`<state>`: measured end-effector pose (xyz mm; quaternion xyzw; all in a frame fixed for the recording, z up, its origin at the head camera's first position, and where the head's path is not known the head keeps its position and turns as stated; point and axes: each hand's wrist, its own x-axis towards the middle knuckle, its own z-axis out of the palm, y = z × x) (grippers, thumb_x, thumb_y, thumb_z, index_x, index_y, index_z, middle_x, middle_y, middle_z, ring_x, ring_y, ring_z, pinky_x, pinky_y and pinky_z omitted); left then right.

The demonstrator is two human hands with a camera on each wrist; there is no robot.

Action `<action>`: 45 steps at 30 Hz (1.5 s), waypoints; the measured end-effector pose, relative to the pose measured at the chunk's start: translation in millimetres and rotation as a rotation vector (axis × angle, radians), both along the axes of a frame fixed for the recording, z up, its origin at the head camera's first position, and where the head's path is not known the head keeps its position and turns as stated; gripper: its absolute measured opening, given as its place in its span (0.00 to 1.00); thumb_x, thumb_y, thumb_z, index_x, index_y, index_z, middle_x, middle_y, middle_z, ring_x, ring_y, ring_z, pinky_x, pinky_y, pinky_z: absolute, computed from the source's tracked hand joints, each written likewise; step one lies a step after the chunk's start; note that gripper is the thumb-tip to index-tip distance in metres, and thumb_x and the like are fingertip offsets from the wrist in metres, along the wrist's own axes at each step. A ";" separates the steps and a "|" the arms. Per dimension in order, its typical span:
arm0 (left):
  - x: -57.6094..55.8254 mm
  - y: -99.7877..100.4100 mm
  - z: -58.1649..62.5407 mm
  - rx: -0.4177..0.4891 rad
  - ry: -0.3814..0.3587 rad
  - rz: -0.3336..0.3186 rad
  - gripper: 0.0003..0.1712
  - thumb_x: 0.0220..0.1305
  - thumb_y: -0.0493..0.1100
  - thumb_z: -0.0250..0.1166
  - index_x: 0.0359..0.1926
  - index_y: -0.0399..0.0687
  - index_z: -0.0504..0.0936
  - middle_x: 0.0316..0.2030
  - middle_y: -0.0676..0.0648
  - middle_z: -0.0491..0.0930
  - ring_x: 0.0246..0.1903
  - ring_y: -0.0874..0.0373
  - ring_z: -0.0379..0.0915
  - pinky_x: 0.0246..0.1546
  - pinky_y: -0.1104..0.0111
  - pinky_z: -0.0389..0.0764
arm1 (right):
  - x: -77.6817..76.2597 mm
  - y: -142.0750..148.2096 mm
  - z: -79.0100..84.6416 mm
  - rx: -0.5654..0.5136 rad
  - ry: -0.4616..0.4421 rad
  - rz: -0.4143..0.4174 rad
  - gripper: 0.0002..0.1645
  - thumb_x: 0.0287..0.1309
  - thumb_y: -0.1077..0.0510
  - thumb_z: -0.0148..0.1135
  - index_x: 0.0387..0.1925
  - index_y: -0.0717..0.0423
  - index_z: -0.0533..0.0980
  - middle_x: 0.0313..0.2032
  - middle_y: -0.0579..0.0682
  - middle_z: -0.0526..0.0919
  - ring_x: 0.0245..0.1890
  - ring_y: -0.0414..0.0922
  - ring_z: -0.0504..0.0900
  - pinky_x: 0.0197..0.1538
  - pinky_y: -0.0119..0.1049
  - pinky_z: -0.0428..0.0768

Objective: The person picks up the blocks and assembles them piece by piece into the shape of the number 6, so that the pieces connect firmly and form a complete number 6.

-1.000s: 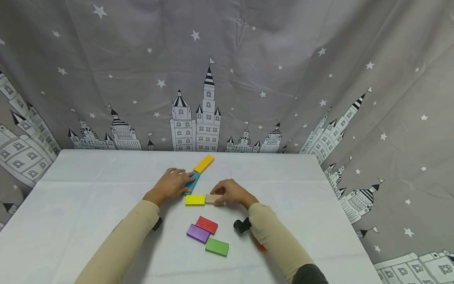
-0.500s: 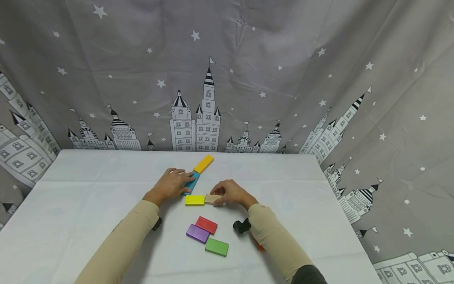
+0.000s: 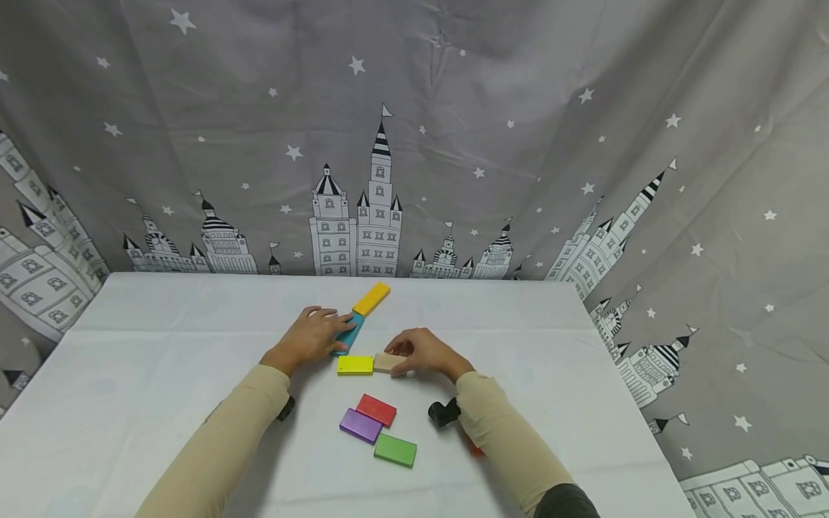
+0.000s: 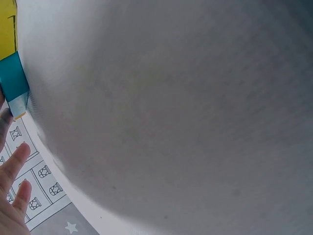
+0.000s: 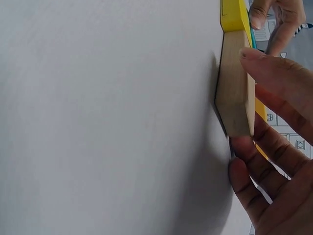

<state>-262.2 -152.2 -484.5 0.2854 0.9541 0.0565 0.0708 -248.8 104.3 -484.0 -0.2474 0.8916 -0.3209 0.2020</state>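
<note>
My left hand (image 3: 311, 334) is at the blue wooden block (image 3: 350, 334), its thumb at the near end and fingertips farther up; its other fingers spread out in the left wrist view. Beyond, a yellow-orange block (image 3: 372, 298) meets the blue one end to end, slanting away to the right. My right hand (image 3: 422, 350) pinches a plain wood block (image 3: 386, 362) between thumb and fingers. That block lies flat, its left end against a bright yellow block (image 3: 355, 365). In the right wrist view, the thumb crosses the upper edge of the plain wood block (image 5: 232, 78).
Nearer on the white-covered table (image 3: 162, 360) lie a red block (image 3: 376, 409), a purple block (image 3: 360, 425) and a green block (image 3: 396, 450). An orange-red block (image 3: 476, 451) shows partly under my right forearm. Behind the table hangs a grey curtain (image 3: 453, 93) with castles and stars.
</note>
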 end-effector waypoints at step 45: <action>-3.9 3.5 -1.9 -0.004 -0.014 0.009 0.34 0.61 0.54 0.66 0.65 0.49 0.72 0.67 0.46 0.67 0.64 0.39 0.61 0.64 0.40 0.56 | 53.8 125.9 14.8 -0.028 -0.230 0.219 0.21 0.43 0.66 0.75 0.43 0.52 0.84 0.40 0.42 0.83 0.39 0.45 0.76 0.44 0.33 0.75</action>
